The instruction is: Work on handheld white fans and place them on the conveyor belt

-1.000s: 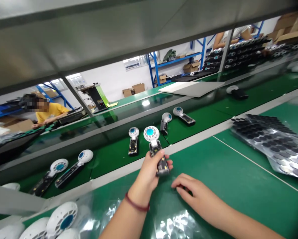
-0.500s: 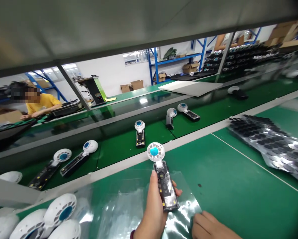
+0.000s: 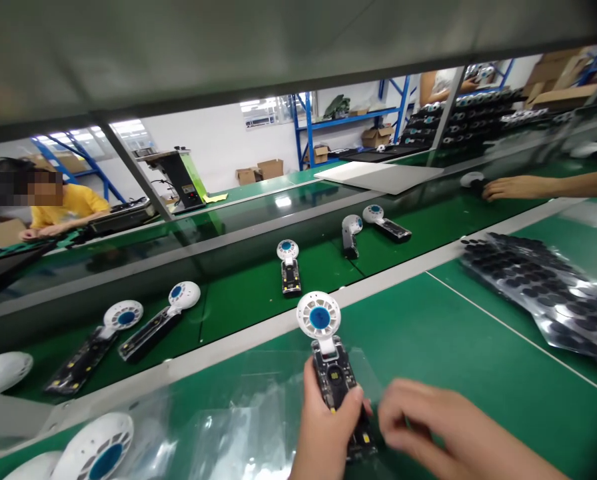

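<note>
My left hand (image 3: 323, 427) is closed round the handle of a device like a small handheld fan (image 3: 331, 363). Its round white vented head has a blue centre and points away from me; a clear-covered dark handle shows a circuit board, my thumb lying across it. Just to the right, my right hand (image 3: 418, 420) hovers near the handle, fingers curled in and blurred. What they pinch, if anything, I cannot make out. Beneath both hands is a green table (image 3: 403, 333), with clear plastic sheet (image 3: 243, 427) on the left.
Similar devices (image 3: 289, 267) lie along the green conveyor (image 3: 238, 300). More white heads (image 3: 98, 447) crowd the lower left. A sheet of black round pads (image 3: 538, 287) lies right. Another person's hand (image 3: 508, 189) touches a device. A metal post (image 3: 13, 413) stands left.
My left thumb has moved across the handle. My right hand has come up beside the device, where a small dark spot showed on the table. Another person's arm has entered from the right.
</note>
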`<state>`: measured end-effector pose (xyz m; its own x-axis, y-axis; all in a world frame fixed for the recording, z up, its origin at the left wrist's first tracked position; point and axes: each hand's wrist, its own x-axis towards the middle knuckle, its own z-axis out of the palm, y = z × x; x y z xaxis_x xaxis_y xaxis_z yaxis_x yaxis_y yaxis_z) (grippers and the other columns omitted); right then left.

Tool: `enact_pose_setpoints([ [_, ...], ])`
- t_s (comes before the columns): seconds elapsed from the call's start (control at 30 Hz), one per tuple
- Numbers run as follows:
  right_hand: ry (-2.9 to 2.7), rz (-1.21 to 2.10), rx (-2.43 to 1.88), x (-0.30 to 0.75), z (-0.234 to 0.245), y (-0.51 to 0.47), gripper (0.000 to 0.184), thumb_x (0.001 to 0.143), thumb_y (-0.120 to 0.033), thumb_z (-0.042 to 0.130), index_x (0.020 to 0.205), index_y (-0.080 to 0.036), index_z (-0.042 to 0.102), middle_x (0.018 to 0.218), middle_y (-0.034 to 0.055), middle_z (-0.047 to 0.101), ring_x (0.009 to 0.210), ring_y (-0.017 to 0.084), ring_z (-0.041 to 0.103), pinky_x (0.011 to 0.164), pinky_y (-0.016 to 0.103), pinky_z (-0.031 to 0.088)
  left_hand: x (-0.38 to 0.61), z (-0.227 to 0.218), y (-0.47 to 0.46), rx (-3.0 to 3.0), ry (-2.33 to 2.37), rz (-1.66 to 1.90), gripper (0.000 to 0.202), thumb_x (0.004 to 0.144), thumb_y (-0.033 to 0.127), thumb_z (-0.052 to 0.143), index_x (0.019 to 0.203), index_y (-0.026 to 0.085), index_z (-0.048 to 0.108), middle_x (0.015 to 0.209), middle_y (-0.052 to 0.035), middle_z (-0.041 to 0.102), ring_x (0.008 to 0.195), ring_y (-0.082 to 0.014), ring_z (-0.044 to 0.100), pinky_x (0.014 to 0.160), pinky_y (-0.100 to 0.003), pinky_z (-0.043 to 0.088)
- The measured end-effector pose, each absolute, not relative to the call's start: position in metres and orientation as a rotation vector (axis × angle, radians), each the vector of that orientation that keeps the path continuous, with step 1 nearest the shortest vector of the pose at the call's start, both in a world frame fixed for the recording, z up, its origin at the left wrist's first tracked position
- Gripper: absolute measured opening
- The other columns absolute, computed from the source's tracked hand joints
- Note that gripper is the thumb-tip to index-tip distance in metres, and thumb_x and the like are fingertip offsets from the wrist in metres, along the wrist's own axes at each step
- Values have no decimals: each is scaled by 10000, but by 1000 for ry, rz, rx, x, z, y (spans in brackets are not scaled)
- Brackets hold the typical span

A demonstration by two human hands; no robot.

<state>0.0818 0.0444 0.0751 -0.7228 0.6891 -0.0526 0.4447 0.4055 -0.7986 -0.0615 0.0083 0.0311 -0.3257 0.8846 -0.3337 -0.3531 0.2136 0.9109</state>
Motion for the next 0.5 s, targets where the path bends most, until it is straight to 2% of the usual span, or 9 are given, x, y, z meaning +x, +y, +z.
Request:
enact_pose_setpoints([
  [0.13, -2290, 1097, -1055, 52, 90, 62, 197, 807, -78, 453, 712, -230, 536, 774, -24, 580, 739, 132, 550, 652, 228, 428, -56, 36, 9, 680, 1576, 1348, 696, 545, 201, 676, 1160, 99, 367, 837, -91, 643, 773, -233, 599, 716, -295, 421],
  [0.23, -2344, 967, -992, 44, 83, 63, 220, 806, -40, 436, 732, -226, 528, 783, -21, 565, 765, 139, 538, 660, 235, 425, -54, 39, 9, 660, 1601, 1378, 669, 521, 173, 678, 1130, 110, 408, 877, -104, 656, 843, -255, 597, 742, -288, 407],
  [0.5, -2436, 911, -1015, 44, 84, 63, 226, 804, -18, 422, 733, -211, 514, 782, -14, 563, 749, 140, 529, 628, 232, 422, -56, 44, 10, 679, 1583, 1305, 624, 543, 159, 616, 1128, 136, 401, 902, -90, 655, 824, -242, 590, 746, -302, 409],
])
